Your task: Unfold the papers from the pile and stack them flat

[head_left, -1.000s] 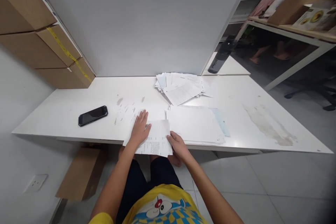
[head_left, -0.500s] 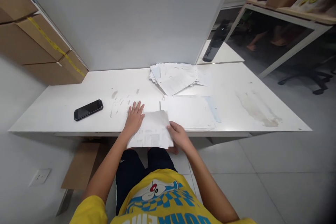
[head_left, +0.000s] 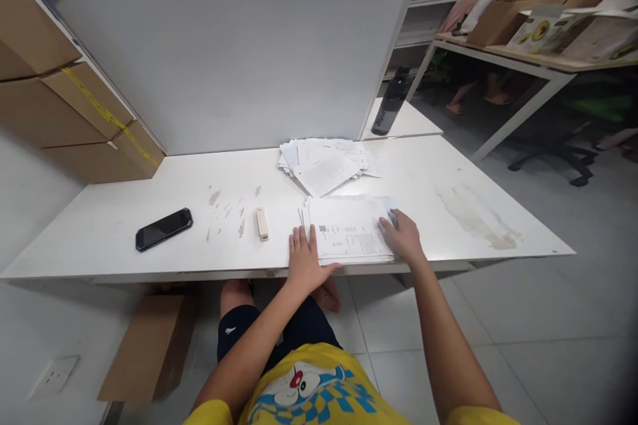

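Observation:
A neat stack of printed paper sheets [head_left: 349,229] lies near the front edge of the white table. My left hand [head_left: 304,262] rests flat at the stack's left edge, fingers stretched out and thumb spread along the front. At the right edge, my right hand [head_left: 403,236] has its thumb on top of the papers and its fingers curled at the side. A small cream-coloured block-like device [head_left: 262,224] sits to the left of the stack. Behind the stack is a looser, fanned pile of papers [head_left: 326,169].
A black phone [head_left: 164,229] lies on the table [head_left: 114,206] at left. Cardboard boxes [head_left: 114,119] stand beyond it, against a whiteboard [head_left: 239,60]. A dark bottle [head_left: 391,103] is at the back right. Another table [head_left: 508,56] holds boxes, with a person's feet beneath.
Both hands have moved right, and the paper they held over the table edge now lies on the stack. The cream device has come into sight. The camera view has tilted up.

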Demonstrator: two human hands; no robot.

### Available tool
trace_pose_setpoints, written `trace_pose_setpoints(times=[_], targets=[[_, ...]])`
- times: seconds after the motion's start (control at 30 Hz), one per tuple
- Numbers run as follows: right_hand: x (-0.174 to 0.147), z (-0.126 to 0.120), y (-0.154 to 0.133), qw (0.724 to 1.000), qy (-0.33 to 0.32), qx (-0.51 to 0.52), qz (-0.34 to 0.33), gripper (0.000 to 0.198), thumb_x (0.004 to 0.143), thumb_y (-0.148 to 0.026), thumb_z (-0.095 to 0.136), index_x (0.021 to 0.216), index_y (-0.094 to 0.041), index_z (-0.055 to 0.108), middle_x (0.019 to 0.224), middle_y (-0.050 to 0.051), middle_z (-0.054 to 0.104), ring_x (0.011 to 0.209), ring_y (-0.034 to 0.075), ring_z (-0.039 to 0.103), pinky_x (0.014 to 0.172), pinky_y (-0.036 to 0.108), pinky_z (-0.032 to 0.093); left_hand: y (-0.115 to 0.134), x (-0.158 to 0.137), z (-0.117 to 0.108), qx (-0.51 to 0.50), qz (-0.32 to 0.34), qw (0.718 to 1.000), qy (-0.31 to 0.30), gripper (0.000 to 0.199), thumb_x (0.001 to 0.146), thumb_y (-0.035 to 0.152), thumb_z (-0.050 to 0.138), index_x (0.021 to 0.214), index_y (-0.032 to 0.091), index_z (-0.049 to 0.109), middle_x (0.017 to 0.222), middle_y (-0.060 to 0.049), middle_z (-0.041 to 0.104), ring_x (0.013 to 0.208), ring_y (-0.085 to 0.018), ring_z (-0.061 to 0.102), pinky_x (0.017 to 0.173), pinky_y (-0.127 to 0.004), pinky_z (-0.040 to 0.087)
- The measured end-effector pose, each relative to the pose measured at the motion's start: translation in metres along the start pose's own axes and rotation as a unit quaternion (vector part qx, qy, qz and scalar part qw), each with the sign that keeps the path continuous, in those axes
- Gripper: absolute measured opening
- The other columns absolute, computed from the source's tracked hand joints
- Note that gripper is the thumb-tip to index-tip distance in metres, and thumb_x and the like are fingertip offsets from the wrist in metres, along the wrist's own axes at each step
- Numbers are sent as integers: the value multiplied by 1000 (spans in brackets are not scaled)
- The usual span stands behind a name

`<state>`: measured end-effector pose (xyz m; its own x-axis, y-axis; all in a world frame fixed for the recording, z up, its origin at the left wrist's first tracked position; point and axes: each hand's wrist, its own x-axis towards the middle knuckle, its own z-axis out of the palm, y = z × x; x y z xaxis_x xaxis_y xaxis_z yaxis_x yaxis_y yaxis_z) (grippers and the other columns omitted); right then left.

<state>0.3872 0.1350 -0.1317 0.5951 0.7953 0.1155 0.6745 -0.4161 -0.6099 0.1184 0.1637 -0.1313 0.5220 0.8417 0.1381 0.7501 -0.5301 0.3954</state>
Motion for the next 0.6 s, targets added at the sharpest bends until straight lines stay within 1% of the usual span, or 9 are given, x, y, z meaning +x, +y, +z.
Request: trace_pose_setpoints(times=[0.07,0.13,0.2,0.3,0.37,0.43,0.5,0.6], targets=[[-7,8,2,999,-19,28,-9,67,86,-51,41,135,-6,46,136,21,50,128,32,44,105,44,35,-1,-4,-3,5,23,1000,-2,109,75,66,58,151,12,0,156,-25,12,145,-39,4,115,-59,17],[-9,9,6,998,-47,47,-7,70,84,-52,44,138,-7,44,139,20,49,128,32,44,105,44,35,-3,-8,-5,9,43,999,-1,98,83,59,53,152,13,1,156,-24,16,145,-37,8,114,-58,21],[-6,3,9,995,-79,57,6,68,83,-52,47,137,-10,47,138,19,50,126,32,47,104,44,38,-5,-13,-5,12,58,998,-2,87,88,49,50,152,15,1,155,-23,20,144,-36,11,113,-58,24],[11,-14,7,990,-122,61,29,61,82,-49,50,133,-16,51,130,16,58,117,32,55,96,43,44,-6,-18,-8,7,71,997,-13,80,90,35,47,152,15,0,154,-22,25,144,-35,16,112,-58,28],[28,-23,-3,991,-109,71,30,60,83,-48,51,135,-18,50,126,15,61,113,31,58,92,42,46,-7,-20,-14,-7,72,997,-27,79,90,29,47,152,16,0,154,-20,27,144,-34,17,113,-58,28],[49,-24,-19,993,-72,92,16,60,83,-48,51,136,-19,48,125,15,61,112,30,58,90,40,46,-10,-20,-24,-27,77,995,-49,80,88,29,48,153,19,0,155,-16,25,144,-31,16,114,-55,28],[72,-15,-40,991,-49,123,14,60,82,-48,53,133,-19,49,122,15,62,108,28,59,87,38,47,-14,-19,-36,-46,85,993,-73,83,87,33,50,153,21,1,156,-13,24,145,-29,17,115,-52,27],[105,14,-72,981,-44,178,57,63,77,-47,60,131,-16,48,112,15,65,97,27,62,81,36,49,-27,-11,-52,-57,86,991,-91,86,85,39,54,153,20,5,157,-12,22,145,-28,19,117,-49,26]])
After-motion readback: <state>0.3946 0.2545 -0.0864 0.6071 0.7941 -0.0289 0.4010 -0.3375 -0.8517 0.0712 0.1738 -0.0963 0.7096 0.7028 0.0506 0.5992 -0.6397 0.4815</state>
